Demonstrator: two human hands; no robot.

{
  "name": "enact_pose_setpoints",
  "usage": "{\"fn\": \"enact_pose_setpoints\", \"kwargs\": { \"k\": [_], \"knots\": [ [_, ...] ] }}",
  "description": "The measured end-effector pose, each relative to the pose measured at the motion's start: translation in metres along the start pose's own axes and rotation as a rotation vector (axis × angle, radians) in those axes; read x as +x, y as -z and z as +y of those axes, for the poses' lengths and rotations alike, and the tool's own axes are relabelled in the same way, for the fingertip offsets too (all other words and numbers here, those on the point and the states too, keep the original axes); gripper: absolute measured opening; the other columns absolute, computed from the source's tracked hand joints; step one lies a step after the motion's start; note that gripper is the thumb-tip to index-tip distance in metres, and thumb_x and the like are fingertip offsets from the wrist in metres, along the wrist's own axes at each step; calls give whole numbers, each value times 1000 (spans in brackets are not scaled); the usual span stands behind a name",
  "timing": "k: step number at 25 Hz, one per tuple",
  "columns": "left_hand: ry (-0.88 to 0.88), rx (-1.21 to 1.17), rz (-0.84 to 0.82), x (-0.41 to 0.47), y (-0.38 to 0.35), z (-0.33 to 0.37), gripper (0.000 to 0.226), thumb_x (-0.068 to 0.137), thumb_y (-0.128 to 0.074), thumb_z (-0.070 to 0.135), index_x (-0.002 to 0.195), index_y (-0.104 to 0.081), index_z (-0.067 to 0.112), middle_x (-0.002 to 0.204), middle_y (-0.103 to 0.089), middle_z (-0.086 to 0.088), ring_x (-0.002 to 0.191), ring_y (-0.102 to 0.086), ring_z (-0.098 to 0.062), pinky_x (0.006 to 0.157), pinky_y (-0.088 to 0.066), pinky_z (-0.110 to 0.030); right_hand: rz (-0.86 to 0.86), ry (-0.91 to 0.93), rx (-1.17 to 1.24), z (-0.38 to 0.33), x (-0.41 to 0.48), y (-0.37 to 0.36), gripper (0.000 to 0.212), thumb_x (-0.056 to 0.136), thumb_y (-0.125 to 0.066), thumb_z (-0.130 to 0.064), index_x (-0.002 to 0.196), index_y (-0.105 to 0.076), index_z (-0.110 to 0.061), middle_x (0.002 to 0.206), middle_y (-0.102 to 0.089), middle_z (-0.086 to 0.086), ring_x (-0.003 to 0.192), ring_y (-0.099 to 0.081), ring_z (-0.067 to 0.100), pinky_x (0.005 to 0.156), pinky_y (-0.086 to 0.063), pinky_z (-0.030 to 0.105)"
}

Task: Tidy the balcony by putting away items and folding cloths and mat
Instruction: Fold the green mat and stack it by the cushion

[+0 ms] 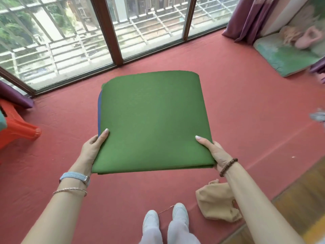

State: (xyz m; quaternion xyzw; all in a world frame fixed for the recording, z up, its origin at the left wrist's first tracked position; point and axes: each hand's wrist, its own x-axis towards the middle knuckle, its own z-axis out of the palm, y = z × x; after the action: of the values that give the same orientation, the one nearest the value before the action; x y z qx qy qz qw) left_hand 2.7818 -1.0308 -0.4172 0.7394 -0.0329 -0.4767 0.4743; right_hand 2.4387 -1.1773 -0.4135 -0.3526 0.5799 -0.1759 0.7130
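— Both hands are clamped on the folded mat [149,120], aren't they?

— Yes. At the far left an orange stool [15,127] stands on the red carpet [246,111], with a purple curtain [14,95] just behind it. Next comes the left hand [91,148], thumb on top of the mat's near left corner, fingers hidden underneath.

— And the mat itself?

— Green, folded flat, with a blue layer peeking out along its left edge, held up above the carpet in front of the window [70,41].

— Further right?

— Right hand [216,152] grips the near right corner the same way. Below it a tan cloth [216,201] lies crumpled on the carpet, beside white shoes [179,213]. A green cushion [284,57] sits in the far right corner.
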Motion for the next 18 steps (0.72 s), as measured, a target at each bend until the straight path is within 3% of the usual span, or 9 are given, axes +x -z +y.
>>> {"fn": "enact_pose_setpoints", "kwargs": {
  "k": [4, 8, 10, 12, 14, 18],
  "knots": [
    [35, -10, -61, -31, -1, 46, 33, 85, -70, 42, 105, -68, 15, 103, -72, -9, 88, -67, -27, 86, -54, -42, 94, 129, -8, -56, -51, -7, 64, 52, -84, -41, 108, -65, -15, 102, -75, 5, 87, -72, 20, 76, -57, 33],
    [-192, 129, -88, -48, -23, 95, 66, 85, -74, 21, 142, -42, 10, 138, -55, -9, 117, -58, -25, 96, -48, -39, 148, 286, -67, -104, -89, -16, 43, 60, -87, -31, 97, -67, -22, 96, -75, -2, 79, -72, 11, 66, -56, 24],
    [-286, 244, -74, -57, -41, 119, 81, 82, -77, 24, 148, -32, 12, 148, -45, -9, 130, -48, -24, 107, -40, -41, 169, 331, -88, -127, -102, -19, 46, 59, -87, -29, 101, -68, -21, 97, -74, -2, 79, -72, 10, 63, -56, 20],
    [-357, 429, -18, -71, -61, 139, 91, 82, -77, 35, 153, -22, 20, 160, -22, -7, 147, -23, -24, 119, -22, -44, 203, 342, -82, -146, -114, -23, 45, 65, -89, -24, 105, -68, -18, 100, -74, -1, 83, -72, 13, 64, -57, 22],
    [-451, 521, -43, -88, -83, 156, 90, 84, -74, 40, 154, -20, 28, 164, -7, -6, 151, -9, -22, 121, -13, -43, 248, 341, -54, -160, -123, -25, 37, 70, -86, -20, 103, -69, -17, 101, -74, 2, 86, -72, 17, 71, -58, 28],
    [-638, 526, -211, -121, -129, 190, 82, 86, -71, 36, 153, -24, 31, 164, -8, -7, 151, -6, -16, 119, -11, -35, 318, 394, -32, -185, -141, -31, 31, 69, -86, -19, 94, -68, -24, 97, -75, -2, 87, -72, 16, 75, -58, 30]
  ]
}}
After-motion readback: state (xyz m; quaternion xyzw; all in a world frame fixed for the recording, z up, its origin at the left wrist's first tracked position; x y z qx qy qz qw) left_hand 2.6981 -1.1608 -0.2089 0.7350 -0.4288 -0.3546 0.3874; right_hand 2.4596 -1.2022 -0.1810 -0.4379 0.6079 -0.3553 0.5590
